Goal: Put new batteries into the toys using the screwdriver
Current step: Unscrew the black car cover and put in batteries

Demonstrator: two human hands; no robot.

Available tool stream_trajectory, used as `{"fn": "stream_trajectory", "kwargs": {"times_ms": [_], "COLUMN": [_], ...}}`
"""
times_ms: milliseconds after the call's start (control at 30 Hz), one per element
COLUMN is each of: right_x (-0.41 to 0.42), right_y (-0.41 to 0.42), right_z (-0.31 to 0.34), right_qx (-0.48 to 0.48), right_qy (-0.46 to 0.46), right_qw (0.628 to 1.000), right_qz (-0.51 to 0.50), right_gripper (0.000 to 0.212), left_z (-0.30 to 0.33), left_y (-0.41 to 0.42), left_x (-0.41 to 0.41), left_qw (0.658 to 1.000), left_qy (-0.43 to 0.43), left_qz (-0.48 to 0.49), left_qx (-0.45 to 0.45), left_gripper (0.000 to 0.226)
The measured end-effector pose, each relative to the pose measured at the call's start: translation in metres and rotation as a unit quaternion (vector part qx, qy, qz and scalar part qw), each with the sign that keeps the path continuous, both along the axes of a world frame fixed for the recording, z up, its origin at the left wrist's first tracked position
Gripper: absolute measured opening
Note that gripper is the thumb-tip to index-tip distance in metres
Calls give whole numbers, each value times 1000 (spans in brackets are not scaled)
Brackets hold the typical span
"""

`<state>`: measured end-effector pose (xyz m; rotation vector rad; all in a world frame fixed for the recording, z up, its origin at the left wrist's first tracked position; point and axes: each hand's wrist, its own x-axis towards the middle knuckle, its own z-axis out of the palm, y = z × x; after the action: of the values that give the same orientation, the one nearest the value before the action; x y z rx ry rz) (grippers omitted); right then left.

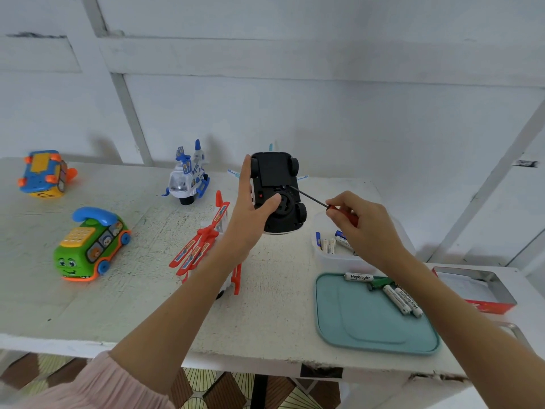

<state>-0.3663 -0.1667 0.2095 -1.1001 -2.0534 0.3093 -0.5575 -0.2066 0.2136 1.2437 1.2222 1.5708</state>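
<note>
Left hand (250, 208) wrapped around a black toy car (278, 191), held up over the white worktop (147, 305) with its belly and wheels facing the camera. Right hand (358, 222) pinched shut on the red handle of a small screwdriver (318, 202), with the thin dark tip touching the car's underside near the middle. Just below the right hand, a clear tub (339, 261) with a few batteries (328, 245) inside. Closer in, a teal tray (368, 326) with more white batteries (402, 299) lying near its far edge, one green bit among them. Under the left arm, a red and white toy plane (206, 249). Farther back, a blue and white toy plane (188, 175). Off to the left, a green phone bus with a blue handset (91, 246) and a blue and orange toy tipped over (44, 175). At the right edge, a red tin (477, 290).
</note>
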Motion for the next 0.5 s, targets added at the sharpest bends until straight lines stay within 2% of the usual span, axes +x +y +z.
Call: {"fn": "stream_trajectory", "kwargs": {"times_ms": [167,367,500], "right_x": [-3,-2,-1], "right_y": [1,2,3], "right_z": [-5,-3,-1], "right_qx": [-18,-96,-116], "right_qy": [6,-16,-54], "right_qw": [1000,992,984], "right_qz": [22,82,126], "right_gripper": [13,36,46], "left_z": [-4,-3,0], "left_y": [-3,-6,-10], "left_x": [0,-6,-7], "left_qw": [999,995,992], "left_qy": [-2,-20,0], "left_qz": [4,-16,-40], "left_qx": [-33,-93,-117], "left_gripper": [77,75,67]}}
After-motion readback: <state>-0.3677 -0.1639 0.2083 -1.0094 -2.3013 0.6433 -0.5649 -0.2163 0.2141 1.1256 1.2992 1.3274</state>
